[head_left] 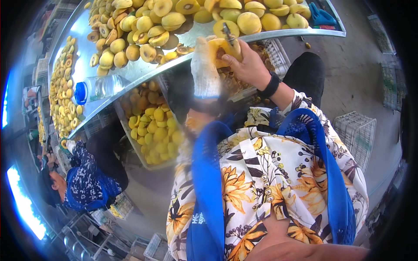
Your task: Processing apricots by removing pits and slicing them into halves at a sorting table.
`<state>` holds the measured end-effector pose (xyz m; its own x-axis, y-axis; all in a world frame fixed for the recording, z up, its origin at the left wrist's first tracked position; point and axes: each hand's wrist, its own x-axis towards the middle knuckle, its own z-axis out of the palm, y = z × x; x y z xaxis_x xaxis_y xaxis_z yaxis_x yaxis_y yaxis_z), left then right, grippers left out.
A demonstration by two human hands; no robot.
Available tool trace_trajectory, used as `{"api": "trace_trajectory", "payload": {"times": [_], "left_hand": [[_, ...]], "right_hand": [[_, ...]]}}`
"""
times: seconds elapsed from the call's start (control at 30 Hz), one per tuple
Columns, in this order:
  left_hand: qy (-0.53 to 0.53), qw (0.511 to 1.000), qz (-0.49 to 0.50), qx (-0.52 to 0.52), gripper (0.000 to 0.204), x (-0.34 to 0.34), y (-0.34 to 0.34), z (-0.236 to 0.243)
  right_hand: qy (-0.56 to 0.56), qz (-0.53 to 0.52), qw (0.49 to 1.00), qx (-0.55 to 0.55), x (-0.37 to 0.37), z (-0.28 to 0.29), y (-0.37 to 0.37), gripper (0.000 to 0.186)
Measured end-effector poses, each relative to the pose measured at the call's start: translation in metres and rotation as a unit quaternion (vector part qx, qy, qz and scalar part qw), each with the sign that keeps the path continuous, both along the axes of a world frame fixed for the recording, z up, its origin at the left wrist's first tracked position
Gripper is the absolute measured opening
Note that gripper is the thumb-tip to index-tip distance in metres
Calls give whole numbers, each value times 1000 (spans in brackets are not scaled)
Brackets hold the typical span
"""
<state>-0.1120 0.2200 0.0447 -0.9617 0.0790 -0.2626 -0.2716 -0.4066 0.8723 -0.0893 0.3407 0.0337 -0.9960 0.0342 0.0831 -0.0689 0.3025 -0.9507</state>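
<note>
My left hand [204,69], in a white knit glove, holds a yellow peach half [217,48] with a reddish pit cavity, over the metal table's front edge. My right hand [247,67], bare with a black wristband, grips a small metal tool [228,35] and touches the fruit with its thumb. Just beyond both hands lie many cut and whole yellow peaches [249,22] on the table [305,31]. Below them, partly hidden, sits a crate of dark pit scraps [272,54].
A water bottle [100,89] lies on the table's left part. Below it is a crate of peach halves [152,130]. A co-worker [87,174] sits at left. A blue glove [320,15] lies at the table's right end. An empty-looking crate [352,135] stands on the floor at right.
</note>
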Motion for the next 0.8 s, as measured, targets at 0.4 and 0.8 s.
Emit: {"api": "trace_trajectory", "payload": {"times": [0.4, 0.8], "left_hand": [[-10, 985, 173, -7, 33, 2, -3, -3], [-33, 985, 18, -168, 31, -8, -17, -8]], "right_hand": [[-114, 102, 979, 133, 22, 6, -7, 35], [-130, 230, 947, 185, 25, 17, -2, 32]]}}
